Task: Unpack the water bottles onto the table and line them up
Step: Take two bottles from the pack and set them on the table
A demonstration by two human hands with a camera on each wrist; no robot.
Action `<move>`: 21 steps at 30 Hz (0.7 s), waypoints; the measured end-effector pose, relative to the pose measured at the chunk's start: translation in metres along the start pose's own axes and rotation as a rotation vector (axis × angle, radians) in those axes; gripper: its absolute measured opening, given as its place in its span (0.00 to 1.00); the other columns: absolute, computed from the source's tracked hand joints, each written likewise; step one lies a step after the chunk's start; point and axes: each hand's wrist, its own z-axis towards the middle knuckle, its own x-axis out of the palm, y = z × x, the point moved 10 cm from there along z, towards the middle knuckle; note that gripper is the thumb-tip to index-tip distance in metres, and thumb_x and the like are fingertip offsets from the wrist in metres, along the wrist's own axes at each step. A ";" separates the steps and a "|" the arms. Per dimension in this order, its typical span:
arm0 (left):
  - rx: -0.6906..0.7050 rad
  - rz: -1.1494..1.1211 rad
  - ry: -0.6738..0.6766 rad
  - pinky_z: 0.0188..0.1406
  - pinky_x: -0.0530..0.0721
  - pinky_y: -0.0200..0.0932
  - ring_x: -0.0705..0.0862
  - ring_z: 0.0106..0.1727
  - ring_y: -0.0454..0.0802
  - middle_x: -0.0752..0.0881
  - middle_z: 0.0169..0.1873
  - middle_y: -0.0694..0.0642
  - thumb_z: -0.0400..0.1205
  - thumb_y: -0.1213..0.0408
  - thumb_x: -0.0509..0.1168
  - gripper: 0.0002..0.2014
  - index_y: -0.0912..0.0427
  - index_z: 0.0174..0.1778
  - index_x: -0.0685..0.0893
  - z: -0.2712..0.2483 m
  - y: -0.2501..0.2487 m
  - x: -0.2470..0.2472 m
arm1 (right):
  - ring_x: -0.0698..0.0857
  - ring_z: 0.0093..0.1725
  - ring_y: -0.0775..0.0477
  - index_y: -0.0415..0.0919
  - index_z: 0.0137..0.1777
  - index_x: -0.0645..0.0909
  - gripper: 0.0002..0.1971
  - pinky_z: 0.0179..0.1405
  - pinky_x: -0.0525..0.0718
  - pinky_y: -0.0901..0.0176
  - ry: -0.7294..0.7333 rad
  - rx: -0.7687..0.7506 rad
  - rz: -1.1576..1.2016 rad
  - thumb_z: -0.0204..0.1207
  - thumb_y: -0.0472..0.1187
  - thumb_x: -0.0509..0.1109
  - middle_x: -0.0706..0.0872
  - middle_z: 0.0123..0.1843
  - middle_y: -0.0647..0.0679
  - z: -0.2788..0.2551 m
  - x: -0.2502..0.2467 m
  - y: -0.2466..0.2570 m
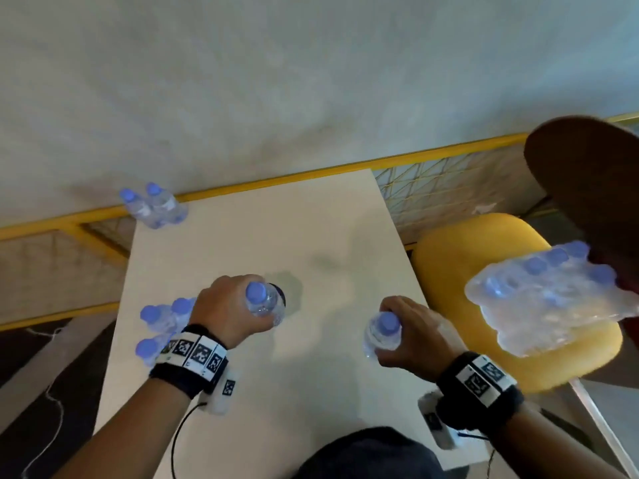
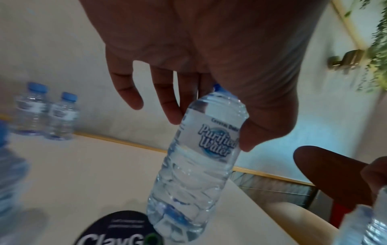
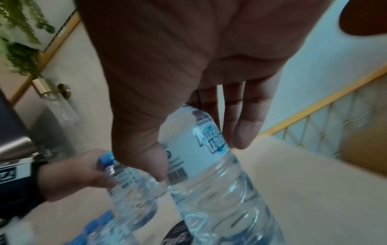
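My left hand (image 1: 228, 311) grips a clear water bottle (image 1: 262, 302) with a blue cap above the middle of the white table (image 1: 242, 243). The left wrist view shows thumb and fingers round that bottle (image 2: 199, 165) at its label. My right hand (image 1: 415, 333) holds a second bottle (image 1: 382, 335) over the table's right part; its thumb and fingers (image 3: 247, 122) clasp the labelled bottle (image 3: 209, 165). Two bottles (image 1: 152, 205) stand at the far left corner. Three more bottles (image 1: 159, 326) stand at the left edge, partly behind my left wrist. The shrink-wrapped pack (image 1: 549, 299) lies on the yellow chair.
A yellow chair (image 1: 460, 271) stands right of the table, with a dark brown round chair back (image 1: 594, 188) beyond it. A dark round sticker (image 2: 117, 232) lies on the table under the left bottle. A yellow railing (image 1: 311, 174) runs behind the table.
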 end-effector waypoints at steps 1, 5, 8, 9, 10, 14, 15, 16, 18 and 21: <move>-0.028 0.029 -0.011 0.39 0.88 0.47 0.86 0.34 0.45 0.88 0.32 0.42 0.60 0.39 0.69 0.17 0.41 0.41 0.84 0.000 0.018 -0.006 | 0.81 0.40 0.52 0.56 0.48 0.71 0.26 0.38 0.85 0.50 0.030 -0.017 0.014 0.55 0.63 0.77 0.81 0.44 0.58 0.012 0.017 0.020; -0.068 0.086 0.027 0.50 0.82 0.50 0.86 0.39 0.51 0.87 0.31 0.42 0.60 0.39 0.70 0.19 0.44 0.43 0.84 0.007 0.067 -0.012 | 0.82 0.47 0.49 0.57 0.53 0.71 0.29 0.44 0.85 0.49 0.123 -0.076 0.044 0.54 0.62 0.78 0.81 0.49 0.59 0.053 0.092 0.095; -0.116 0.097 0.082 0.74 0.68 0.66 0.86 0.49 0.52 0.89 0.40 0.42 0.64 0.43 0.74 0.19 0.44 0.47 0.83 0.014 0.096 0.001 | 0.83 0.52 0.46 0.56 0.56 0.70 0.30 0.45 0.84 0.51 0.199 -0.109 0.033 0.56 0.60 0.79 0.81 0.53 0.58 0.077 0.148 0.136; -0.119 0.097 0.097 0.77 0.64 0.71 0.86 0.50 0.52 0.89 0.41 0.41 0.64 0.42 0.74 0.19 0.44 0.48 0.82 0.016 0.103 0.007 | 0.83 0.53 0.46 0.56 0.57 0.70 0.31 0.46 0.83 0.52 0.224 -0.117 0.028 0.56 0.59 0.79 0.81 0.55 0.58 0.083 0.164 0.148; -0.114 0.110 0.117 0.79 0.62 0.74 0.85 0.51 0.52 0.88 0.41 0.41 0.64 0.42 0.73 0.19 0.43 0.47 0.80 0.018 0.109 0.013 | 0.84 0.55 0.45 0.57 0.58 0.70 0.31 0.47 0.84 0.52 0.240 -0.127 0.022 0.57 0.58 0.80 0.81 0.57 0.58 0.089 0.177 0.158; -0.061 0.196 0.195 0.81 0.58 0.77 0.84 0.58 0.51 0.84 0.43 0.41 0.68 0.43 0.70 0.16 0.41 0.49 0.78 0.022 0.122 0.029 | 0.83 0.59 0.46 0.58 0.64 0.71 0.33 0.54 0.85 0.50 0.258 -0.098 0.035 0.59 0.55 0.81 0.81 0.63 0.57 0.105 0.212 0.183; -0.060 0.212 0.203 0.81 0.58 0.76 0.83 0.59 0.51 0.83 0.43 0.41 0.69 0.43 0.69 0.17 0.40 0.51 0.77 0.023 0.127 0.030 | 0.83 0.59 0.46 0.58 0.64 0.71 0.33 0.54 0.85 0.49 0.254 -0.080 0.039 0.59 0.54 0.81 0.81 0.62 0.57 0.108 0.218 0.185; -0.065 0.220 0.211 0.81 0.58 0.76 0.82 0.60 0.52 0.82 0.43 0.42 0.69 0.44 0.69 0.17 0.40 0.53 0.77 0.023 0.132 0.031 | 0.84 0.58 0.45 0.58 0.63 0.70 0.33 0.53 0.85 0.49 0.248 -0.061 0.042 0.59 0.53 0.81 0.81 0.62 0.57 0.110 0.223 0.187; -0.089 0.233 0.238 0.82 0.58 0.74 0.81 0.62 0.53 0.81 0.44 0.43 0.70 0.45 0.70 0.21 0.38 0.58 0.77 0.022 0.143 0.033 | 0.84 0.56 0.45 0.57 0.61 0.68 0.32 0.48 0.84 0.52 0.229 -0.028 0.045 0.60 0.50 0.81 0.81 0.59 0.56 0.112 0.229 0.189; -0.106 0.261 0.270 0.81 0.61 0.71 0.80 0.63 0.54 0.82 0.47 0.48 0.69 0.46 0.72 0.24 0.41 0.61 0.77 0.022 0.151 0.034 | 0.84 0.54 0.45 0.54 0.61 0.67 0.31 0.45 0.80 0.56 0.205 0.002 0.026 0.62 0.47 0.80 0.82 0.58 0.54 0.111 0.235 0.192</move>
